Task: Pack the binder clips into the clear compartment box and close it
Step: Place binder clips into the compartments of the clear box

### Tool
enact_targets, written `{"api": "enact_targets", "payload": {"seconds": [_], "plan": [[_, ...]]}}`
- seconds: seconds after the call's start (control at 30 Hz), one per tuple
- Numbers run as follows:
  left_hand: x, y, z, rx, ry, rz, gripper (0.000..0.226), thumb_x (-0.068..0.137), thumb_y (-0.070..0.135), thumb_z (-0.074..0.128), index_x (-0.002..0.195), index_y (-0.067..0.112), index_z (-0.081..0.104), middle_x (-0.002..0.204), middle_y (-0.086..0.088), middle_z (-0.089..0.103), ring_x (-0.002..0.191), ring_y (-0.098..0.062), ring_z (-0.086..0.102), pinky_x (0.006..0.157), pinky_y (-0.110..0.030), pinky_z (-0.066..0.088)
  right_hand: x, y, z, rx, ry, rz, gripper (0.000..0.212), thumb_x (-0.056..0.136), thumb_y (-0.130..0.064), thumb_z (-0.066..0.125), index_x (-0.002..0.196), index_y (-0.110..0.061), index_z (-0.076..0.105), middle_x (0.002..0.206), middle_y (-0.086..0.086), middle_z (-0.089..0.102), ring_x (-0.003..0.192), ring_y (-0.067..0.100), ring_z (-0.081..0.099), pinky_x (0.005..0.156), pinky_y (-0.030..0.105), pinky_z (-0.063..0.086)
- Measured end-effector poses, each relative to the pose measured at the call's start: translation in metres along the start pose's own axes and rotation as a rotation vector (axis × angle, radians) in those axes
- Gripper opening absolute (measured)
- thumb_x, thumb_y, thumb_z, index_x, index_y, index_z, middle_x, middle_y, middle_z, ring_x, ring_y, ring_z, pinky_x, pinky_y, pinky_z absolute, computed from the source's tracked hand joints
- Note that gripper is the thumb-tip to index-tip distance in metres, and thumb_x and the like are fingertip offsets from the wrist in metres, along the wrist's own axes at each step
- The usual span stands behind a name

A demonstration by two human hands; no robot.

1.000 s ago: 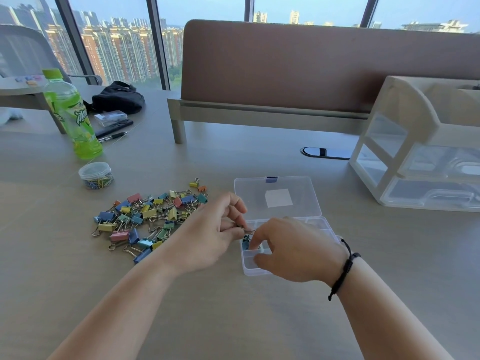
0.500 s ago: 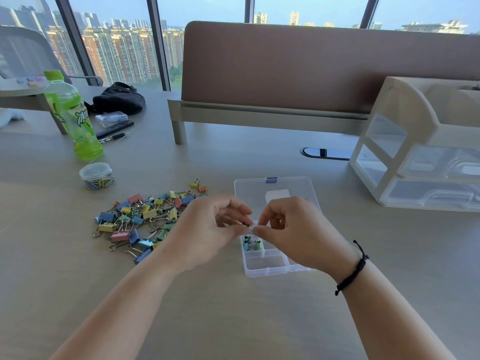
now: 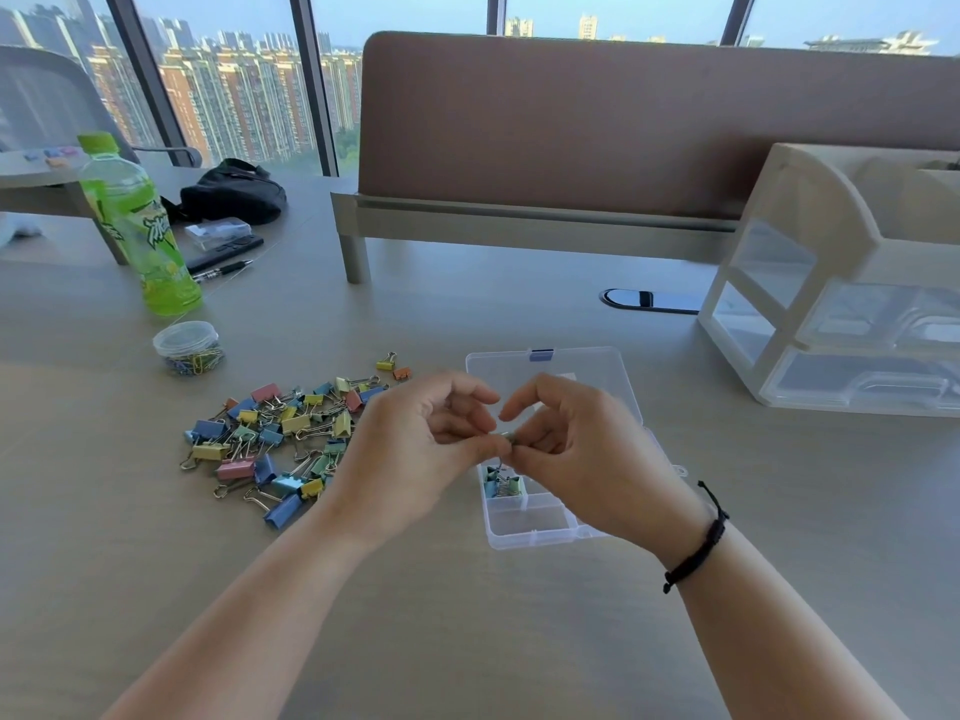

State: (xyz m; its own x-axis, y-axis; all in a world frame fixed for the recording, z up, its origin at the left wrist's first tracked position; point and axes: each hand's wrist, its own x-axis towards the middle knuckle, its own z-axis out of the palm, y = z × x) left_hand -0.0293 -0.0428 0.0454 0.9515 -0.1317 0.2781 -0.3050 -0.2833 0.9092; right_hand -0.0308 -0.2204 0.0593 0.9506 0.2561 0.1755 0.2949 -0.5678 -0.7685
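Binder clip between both hands' fingertips

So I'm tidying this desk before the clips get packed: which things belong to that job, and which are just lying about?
Job: clip pile; box; clips in box; clip pinched between left hand and right hand.

Lying about: bottle; jar; pen; bag; drawers.

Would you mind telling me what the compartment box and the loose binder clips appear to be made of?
The compartment box looks like clear, glossy hard plastic: the table shows through its walls and open lid. The binder clips seem to be painted metal in pastel colours, with thin shiny wire handles; coated steel is likely, though the picture cannot confirm it.
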Motion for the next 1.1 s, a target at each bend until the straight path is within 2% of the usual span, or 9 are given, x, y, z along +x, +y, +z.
{"api": "enact_targets", "payload": {"seconds": [0.1, 0.2, 0.37, 0.53, 0.7, 0.87, 1.03, 1.1], "plan": [[-0.0003, 0.0000, -0.0001, -0.003, -0.021, -0.008, 0.034, 0.071, 0.003, 0.085, 0.096, 0.019, 0.069, 0.080, -0.002, 0.074, 0.072, -0.015, 0.073, 0.067, -0.023, 0.057, -0.0005, 0.0007, -0.0003, -0.050, 0.015, -0.015, 0.009, 0.081, -0.022, 0.078, 0.086, -0.022, 0.071, 0.072, -0.009, 0.072, 0.066, -0.001, 0.066, 0.060, 0.012, 0.050], [-0.0010, -0.0007, -0.0004, 0.000, -0.043, -0.006, 0.033, 0.072, 0.004, 0.084, 0.095, 0.022, 0.069, 0.080, 0.000, 0.075, 0.074, -0.015, 0.074, 0.071, -0.023, 0.057, -0.0015, 0.0002, -0.0007, -0.085, 0.031, -0.021, 0.007, 0.079, -0.022, 0.080, 0.082, -0.021, 0.074, 0.068, -0.011, 0.069, 0.063, -0.003, 0.061, 0.056, 0.006, 0.043], [-0.0007, -0.0009, 0.0001, -0.001, -0.093, -0.023, 0.032, 0.077, 0.000, 0.081, 0.098, 0.022, 0.070, 0.084, 0.002, 0.075, 0.079, -0.010, 0.075, 0.075, -0.019, 0.056, -0.0008, 0.0015, -0.0009, -0.077, 0.037, -0.028, 0.013, 0.076, -0.015, 0.081, 0.076, -0.022, 0.071, 0.067, -0.010, 0.069, 0.060, -0.003, 0.060, 0.055, 0.006, 0.041], [-0.0017, -0.0017, -0.0006, 0.029, -0.108, -0.031, 0.034, 0.079, -0.002, 0.078, 0.100, 0.024, 0.070, 0.090, 0.003, 0.074, 0.082, -0.006, 0.074, 0.075, -0.015, 0.054, -0.0023, -0.0024, -0.0018, -0.146, 0.014, -0.016, 0.007, 0.078, -0.015, 0.079, 0.082, -0.019, 0.075, 0.069, -0.010, 0.066, 0.060, -0.011, 0.054, 0.055, 0.003, 0.037], [-0.0029, -0.0024, -0.0014, 0.081, -0.168, -0.029, 0.034, 0.083, -0.003, 0.074, 0.105, 0.022, 0.068, 0.096, 0.002, 0.071, 0.083, -0.004, 0.074, 0.081, -0.019, 0.057, -0.0034, -0.0019, -0.0012, -0.225, -0.013, -0.008, 0.003, 0.080, -0.023, 0.078, 0.080, -0.021, 0.075, 0.064, -0.013, 0.062, 0.062, -0.014, 0.052, 0.055, 0.003, 0.037], [-0.0026, -0.0046, -0.0025, 0.132, -0.201, -0.018, 0.033, 0.083, -0.002, 0.074, 0.106, 0.021, 0.069, 0.096, 0.005, 0.072, 0.084, -0.004, 0.074, 0.083, -0.025, 0.059, -0.0032, 0.0005, -0.0009, -0.228, -0.031, -0.029, 0.007, 0.079, -0.020, 0.078, 0.077, -0.025, 0.073, 0.058, -0.019, 0.056, 0.064, -0.011, 0.054, 0.057, 0.005, 0.039], [-0.0018, -0.0073, -0.0028, 0.168, -0.225, -0.011, 0.033, 0.083, -0.003, 0.074, 0.107, 0.020, 0.069, 0.096, 0.005, 0.072, 0.085, -0.003, 0.073, 0.085, -0.030, 0.059, -0.0027, 0.0038, -0.0013, -0.274, -0.060, -0.048, 0.004, 0.082, -0.021, 0.076, 0.082, -0.025, 0.075, 0.060, -0.021, 0.055, 0.068, -0.012, 0.053, 0.059, 0.004, 0.038], [-0.0017, -0.0083, -0.0038, 0.197, -0.225, 0.000, 0.033, 0.083, -0.003, 0.074, 0.106, 0.021, 0.069, 0.094, 0.006, 0.071, 0.083, -0.002, 0.073, 0.083, -0.030, 0.060, -0.0026, 0.0053, -0.0011, -0.318, -0.085, -0.047, 0.006, 0.084, -0.023, 0.073, 0.083, -0.028, 0.076, 0.062, -0.022, 0.055, 0.069, -0.007, 0.054, 0.061, 0.005, 0.039]]}}
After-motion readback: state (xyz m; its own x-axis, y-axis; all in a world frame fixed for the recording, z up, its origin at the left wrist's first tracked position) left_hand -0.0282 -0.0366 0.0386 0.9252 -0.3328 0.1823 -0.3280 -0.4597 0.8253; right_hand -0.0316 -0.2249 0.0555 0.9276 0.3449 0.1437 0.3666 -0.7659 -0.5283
